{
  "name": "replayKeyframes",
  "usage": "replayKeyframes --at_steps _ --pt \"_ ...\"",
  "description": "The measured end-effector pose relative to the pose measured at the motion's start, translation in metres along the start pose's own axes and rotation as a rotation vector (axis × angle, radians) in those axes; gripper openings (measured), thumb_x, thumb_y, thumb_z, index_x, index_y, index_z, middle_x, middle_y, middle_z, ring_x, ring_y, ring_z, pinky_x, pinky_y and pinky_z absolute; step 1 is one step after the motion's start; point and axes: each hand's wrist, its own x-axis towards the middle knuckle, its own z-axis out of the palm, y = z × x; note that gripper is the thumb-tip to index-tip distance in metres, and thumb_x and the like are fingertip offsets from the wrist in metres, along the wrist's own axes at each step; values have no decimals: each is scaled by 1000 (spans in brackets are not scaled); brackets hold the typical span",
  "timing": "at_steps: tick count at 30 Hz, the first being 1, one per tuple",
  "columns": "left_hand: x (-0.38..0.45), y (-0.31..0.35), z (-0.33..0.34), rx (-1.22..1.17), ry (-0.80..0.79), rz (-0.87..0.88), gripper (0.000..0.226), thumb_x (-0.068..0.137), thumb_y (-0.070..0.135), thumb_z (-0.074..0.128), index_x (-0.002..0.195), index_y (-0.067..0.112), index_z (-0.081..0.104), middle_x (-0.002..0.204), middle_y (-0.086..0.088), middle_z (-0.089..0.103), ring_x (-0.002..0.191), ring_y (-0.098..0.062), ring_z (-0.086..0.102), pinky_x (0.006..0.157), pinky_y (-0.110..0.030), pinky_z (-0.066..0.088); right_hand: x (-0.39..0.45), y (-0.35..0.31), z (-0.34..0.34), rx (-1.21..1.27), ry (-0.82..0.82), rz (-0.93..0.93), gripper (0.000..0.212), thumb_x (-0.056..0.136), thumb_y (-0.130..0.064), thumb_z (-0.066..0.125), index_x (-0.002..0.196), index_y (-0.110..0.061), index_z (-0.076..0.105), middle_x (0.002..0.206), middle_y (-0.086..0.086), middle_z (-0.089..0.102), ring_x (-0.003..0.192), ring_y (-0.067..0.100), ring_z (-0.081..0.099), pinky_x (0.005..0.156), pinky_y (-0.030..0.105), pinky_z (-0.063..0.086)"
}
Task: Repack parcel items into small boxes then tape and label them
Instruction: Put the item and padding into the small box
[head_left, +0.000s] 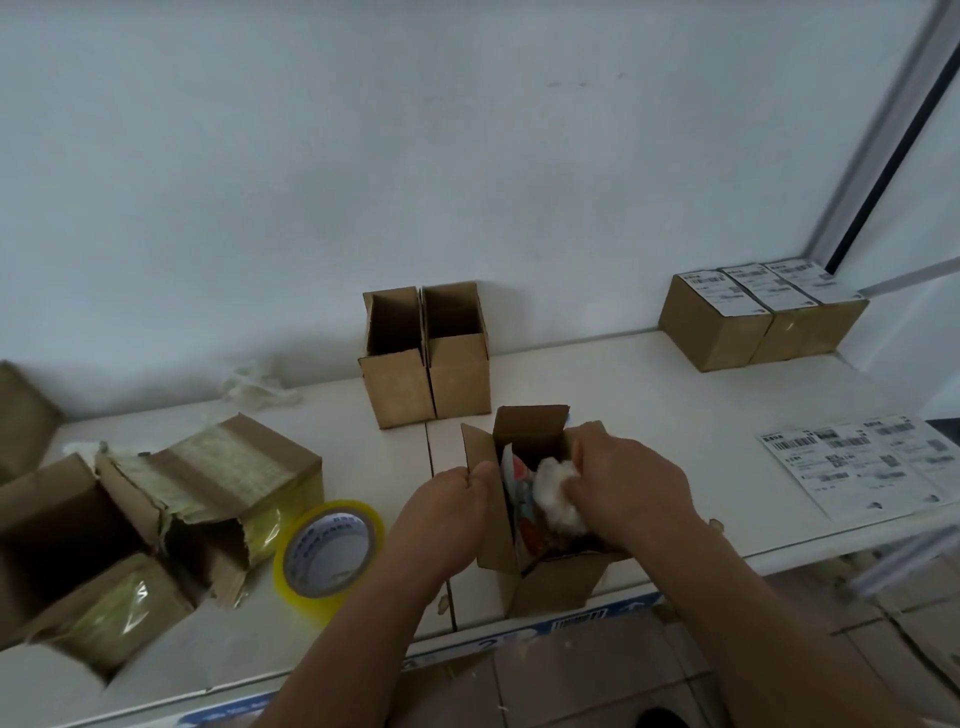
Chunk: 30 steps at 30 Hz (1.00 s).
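A small open cardboard box (556, 582) stands at the white table's front edge. My left hand (447, 519) pinches its left flap. My right hand (623, 488) is inside the box's mouth, closed on a white wad of packing filler (558, 496) that lies on colourful packets (519, 483). Two empty open boxes (426, 374) stand upright behind it, by the wall. A roll of yellow tape (330, 556) lies to the left. A sheet of shipping labels (862, 462) lies to the right.
Torn-open parcel boxes (208, 499) with yellowish tape crowd the table's left end. Three sealed, labelled boxes (758, 317) sit in the far right corner. A crumpled scrap of plastic (254, 389) lies by the wall. Flattened cardboard (904, 623) covers the floor below.
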Motion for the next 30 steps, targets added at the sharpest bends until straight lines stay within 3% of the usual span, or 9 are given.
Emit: replayKeyframes --at_steps 4,9,11,13,15,17,20,24,30 --pt "0 -2 -1 -1 -4 -7 50 106 44 25 104 10 61 102 -12 64 96 -24 60 92 -40 50 -2 -14 12 -112 -8 -68 13 94 -26 55 106 -24 49 114 3 55 99 19 57 83 32 47" --pt "4 -11 -2 7 8 -7 49 105 46 27 83 15 57 84 -6 60 79 -19 56 71 -31 43 6 -12 13 -194 -14 -142 13 95 -23 51 105 -26 58 117 3 50 97 19 56 84 32 42" --pt "5 -12 -4 -2 17 -17 49 105 46 27 86 14 59 85 -5 61 80 -19 57 72 -32 45 10 -12 12 -192 -35 -187 21 98 -32 45 103 -28 65 112 1 52 92 17 56 85 33 41" --pt "6 -13 -7 8 30 -6 49 106 44 26 93 12 61 90 -7 63 83 -19 58 76 -34 47 14 -17 11 -141 -63 -205 41 98 -52 36 92 -28 69 101 -1 54 91 15 54 89 37 42" --pt "6 -13 -8 27 34 9 45 106 42 24 96 15 59 91 -4 61 83 -15 56 73 -30 45 15 -25 12 -118 -81 -202 55 93 -68 30 78 -28 66 93 -2 56 95 15 53 95 40 41" --pt "5 -14 -6 17 28 0 42 106 43 24 97 19 58 88 0 58 81 -11 54 67 -25 42 17 -33 14 -144 -97 -191 57 91 -72 29 74 -28 60 92 -2 56 100 17 52 99 42 38" --pt "6 -16 -3 -9 20 -28 44 105 46 25 99 20 59 89 -1 59 83 -12 55 69 -28 42 21 -42 15 -144 -103 -204 50 95 -65 31 82 -26 59 91 -2 55 103 19 52 103 42 36" --pt "7 -19 -6 6 26 -39 47 105 45 27 89 15 59 87 -7 60 79 -17 56 68 -30 42 28 -46 22 -127 -104 -160 37 98 -48 39 96 -22 65 103 3 61 106 22 51 95 40 37" --pt "7 -24 -16 20 65 -61 43 105 45 28 89 18 57 85 -1 59 82 -17 58 77 -32 48 34 -36 18 -10 -93 -125 26 93 -36 48 96 -14 61 100 7 57 95 20 52 84 33 45"
